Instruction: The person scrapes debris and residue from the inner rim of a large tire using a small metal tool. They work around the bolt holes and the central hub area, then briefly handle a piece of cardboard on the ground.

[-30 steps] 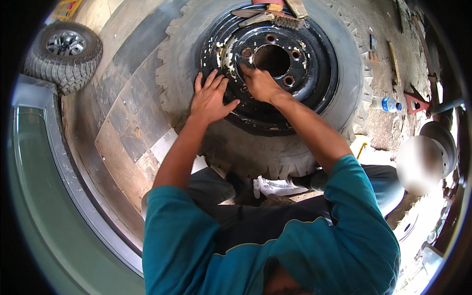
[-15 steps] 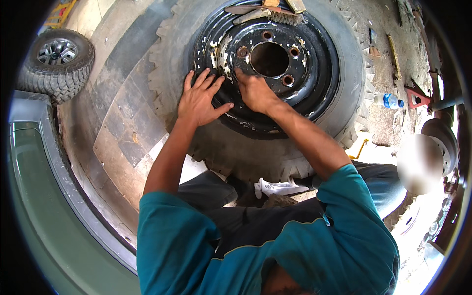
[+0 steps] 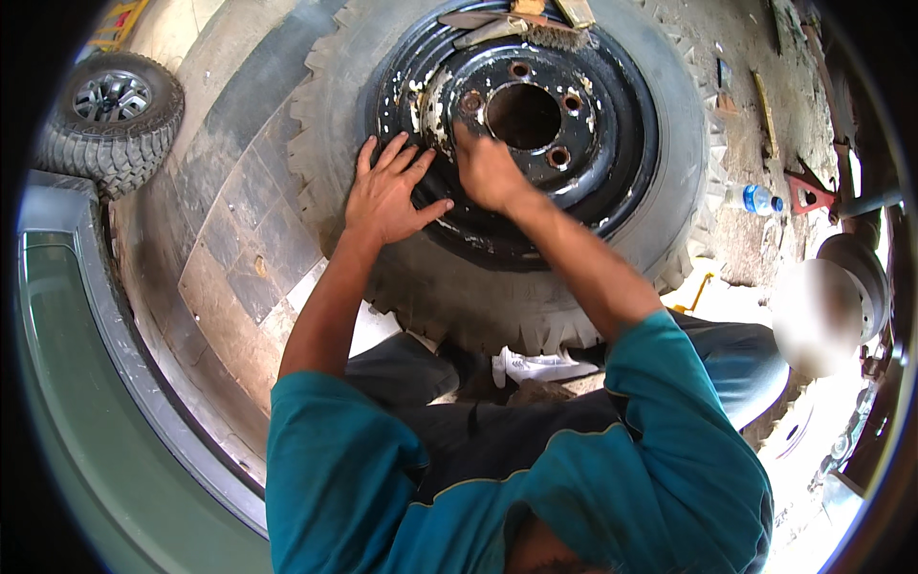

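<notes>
A big knobby tyre (image 3: 459, 297) with a black steel rim (image 3: 612, 124) lies flat on the ground in front of me. My left hand (image 3: 387, 196) rests flat, fingers spread, on the rim's left edge where it meets the rubber. My right hand (image 3: 486, 170) presses on the rim's inner dish just left of the centre hole (image 3: 523, 115), fingers curled; whether it holds anything is hidden. White flecks mark the rim around both hands.
A wire brush (image 3: 559, 36) and flat tools lie on the rim's far side. A smaller wheel (image 3: 110, 110) sits far left. A green vehicle body (image 3: 86, 421) curves along the left. A plastic bottle (image 3: 760, 199) and a red tool (image 3: 808, 196) lie right.
The view has shifted so the tyre sits higher and nearer. Both hands stay on the rim; my right hand has slid slightly toward the centre hole.
</notes>
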Available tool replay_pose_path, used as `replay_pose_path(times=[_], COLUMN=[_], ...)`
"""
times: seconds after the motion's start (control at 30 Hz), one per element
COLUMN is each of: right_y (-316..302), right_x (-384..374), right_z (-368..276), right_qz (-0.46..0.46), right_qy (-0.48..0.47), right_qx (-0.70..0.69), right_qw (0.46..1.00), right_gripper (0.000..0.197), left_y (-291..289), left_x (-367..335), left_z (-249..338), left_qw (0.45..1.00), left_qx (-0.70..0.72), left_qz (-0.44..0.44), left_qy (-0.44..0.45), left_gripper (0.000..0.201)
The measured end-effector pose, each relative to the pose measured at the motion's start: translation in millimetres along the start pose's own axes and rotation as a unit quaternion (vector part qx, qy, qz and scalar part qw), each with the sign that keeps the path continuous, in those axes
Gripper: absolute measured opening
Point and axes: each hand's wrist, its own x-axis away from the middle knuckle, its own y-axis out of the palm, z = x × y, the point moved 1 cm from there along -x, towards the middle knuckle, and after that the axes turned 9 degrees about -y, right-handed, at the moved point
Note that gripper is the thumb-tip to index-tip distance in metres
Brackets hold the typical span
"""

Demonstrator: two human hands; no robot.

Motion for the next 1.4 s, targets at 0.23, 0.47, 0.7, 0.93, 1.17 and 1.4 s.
replay_pose_path(times=[0.23, 0.47, 0.7, 0.93, 1.17, 1.4], right_y=[-17, -18, -17, -20, 8, 18], right_x=[-23, -40, -48, -45, -19, -16], right_z=[-18, -11, -2, -14, -6, -12], right_qz=[0.003, -0.027, -0.031, -0.034, 0.012, 0.048], right_qy=[0.079, 0.119, 0.094, 0.104, 0.084, 0.075], right_qx=[-0.035, -0.072, -0.066, -0.038, -0.005, 0.032], right_qw=[0.996, 0.990, 0.993, 0.993, 0.996, 0.996], right_gripper=[0.031, 0.037, 0.043, 0.043, 0.041, 0.029], left_y=[2, 2, 2, 1, 3, 0], left_x=[7, 8, 7, 7, 10, 5], left_z=[1, 2, 1, 0, 2, 3], left_qw=[1.000, 1.000, 1.000, 1.000, 1.000, 1.000], left_qx=[0.000, -0.006, -0.005, 0.002, 0.000, 0.009], left_qz=[-0.005, -0.010, -0.004, -0.004, -0.007, -0.005], left_qy=[-0.003, -0.010, -0.007, -0.007, -0.006, -0.001], left_gripper=[0.086, 0.087, 0.086, 0.085, 0.085, 0.085])
